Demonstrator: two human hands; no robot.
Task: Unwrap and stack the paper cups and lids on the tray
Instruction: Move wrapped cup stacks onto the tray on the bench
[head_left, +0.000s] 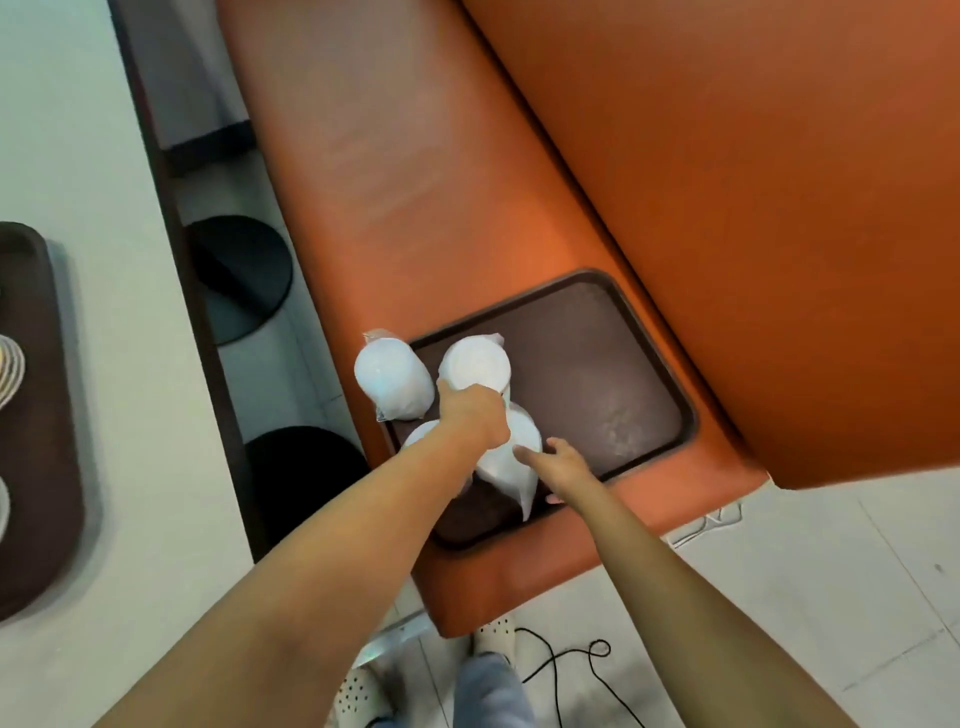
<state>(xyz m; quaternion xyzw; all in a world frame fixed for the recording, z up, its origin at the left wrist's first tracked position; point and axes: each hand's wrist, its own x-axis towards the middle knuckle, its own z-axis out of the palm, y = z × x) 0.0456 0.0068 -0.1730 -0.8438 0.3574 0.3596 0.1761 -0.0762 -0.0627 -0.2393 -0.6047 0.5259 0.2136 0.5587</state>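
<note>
My left hand (475, 415) is curled around the near side of a wrapped cup stack (476, 364) that stands on the brown tray (597, 374); my fingers hide its lower edge. My right hand (563, 465) hovers just to the right of the left one, fingers spread loose and holding nothing, its fingertips close to a second wrapped stack (511, 457) lying under and between my two wrists; I cannot tell whether they touch it. Its plastic tail trails back toward me across the tray's near edge. To the left of my left hand a third wrapped stack (393, 379) sits at the tray's corner, partly over the rim onto the orange bench (395, 197). Under my left forearm a bit of a fourth white bundle (422, 434) shows, mostly hidden. The part of the tray beyond and to the right of my right hand is bare. Far left of my left arm, on a white table (78, 145), is another brown tray (36, 426) with some striped dishes cut off by the edge. Below my arms I see my shoes (358, 691) and a black cable (566, 660) on the floor.
</note>
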